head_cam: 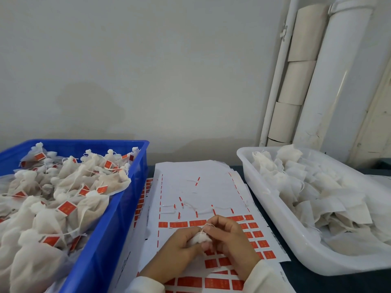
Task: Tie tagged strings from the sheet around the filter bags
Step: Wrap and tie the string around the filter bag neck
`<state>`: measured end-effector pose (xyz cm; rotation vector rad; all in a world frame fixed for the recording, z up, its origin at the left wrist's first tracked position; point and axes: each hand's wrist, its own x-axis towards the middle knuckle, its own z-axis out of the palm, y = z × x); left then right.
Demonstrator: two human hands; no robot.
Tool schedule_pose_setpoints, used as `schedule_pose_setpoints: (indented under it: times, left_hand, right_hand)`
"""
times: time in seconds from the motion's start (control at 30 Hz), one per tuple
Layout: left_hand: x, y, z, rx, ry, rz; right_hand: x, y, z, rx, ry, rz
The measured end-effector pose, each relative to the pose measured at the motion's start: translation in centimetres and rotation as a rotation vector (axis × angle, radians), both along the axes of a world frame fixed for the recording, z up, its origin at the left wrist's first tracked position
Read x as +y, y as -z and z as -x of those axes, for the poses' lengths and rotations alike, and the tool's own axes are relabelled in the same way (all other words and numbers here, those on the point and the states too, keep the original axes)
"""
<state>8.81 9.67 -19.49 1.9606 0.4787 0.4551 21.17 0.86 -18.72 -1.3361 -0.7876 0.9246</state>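
A pale wall (pixel 148 70) filled the upper part of the frame, with white pipes (pixel 342 77) and stacked cardboard rolls (pixel 296 81) standing at the upper right. At the lower left sat a blue crate (pixel 118 199), heaped with tied filter bags (pixel 63 187) whose red tags showed among the white cloth. At the right sat a white tray (pixel 275 216) holding a pile of untied, flat filter bags (pixel 306 187). Between the two containers, on the dark table (pixel 317 280), lay the white sheet (pixel 194 176) at the centre of the frame; its upper part was stripped down to a few loose strings and red slivers, while rows of red tags (pixel 215 283) remained along its lower part and right side. More sheets lay beneath it, their red tags peeking out beside the crate. At the bottom centre, over the lower part of the sheet, both hands met. The left hand (pixel 179 248), in a white sleeve, had its fingers curled around one small filter bag (pixel 198 238), gathered into a bunch. The right hand (pixel 230 240) was touching it from the right, fingers bent and pinching a thin white string (pixel 208 226) that looped up from the neck of the bag. The tag of that string could not be seen.
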Motion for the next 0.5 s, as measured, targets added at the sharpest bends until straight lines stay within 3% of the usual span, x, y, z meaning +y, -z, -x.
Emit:
schedule_pose_setpoints:
  times: [0.07,0.17,0.37,0.5]
  left_hand:
    - [0.0,-0.2,0.1,-0.054,0.004,0.051]
    - [0.0,-0.1,0.1,-0.106,-0.004,0.128]
    - [0.3,0.1,0.0,-0.170,-0.091,0.367]
    - [0.3,0.3,-0.4,-0.160,-0.178,0.413]
  right_hand:
    - [0.0,0.0,-0.1,0.107,-0.029,-0.019]
    - [0.1,0.2,-0.1,0.056,-0.005,-0.075]
    - [-0.1,1.0,0.1,-0.539,0.085,-0.153]
    - [-0.1,1.5,0.0,-0.924,0.143,-0.222]
